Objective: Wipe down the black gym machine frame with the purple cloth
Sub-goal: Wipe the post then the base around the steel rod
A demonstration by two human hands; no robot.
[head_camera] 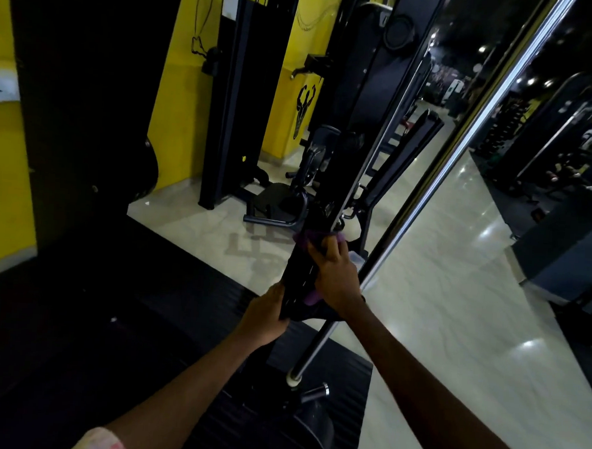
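Gripping the lower end of the black machine frame (326, 205) at centre frame, the left hand (265, 320) curls round its left edge. Just above, the right hand (334, 276) presses the purple cloth (312, 237) against the frame — cloth peeks out past fingertips and wrist. A chrome bar (427, 183) runs diagonally just right; pale floor (438, 300) lies open beyond.

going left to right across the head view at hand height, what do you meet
yellow wall → left hand → black frame upright → right hand pressing the purple cloth → chrome rod → glossy tile floor
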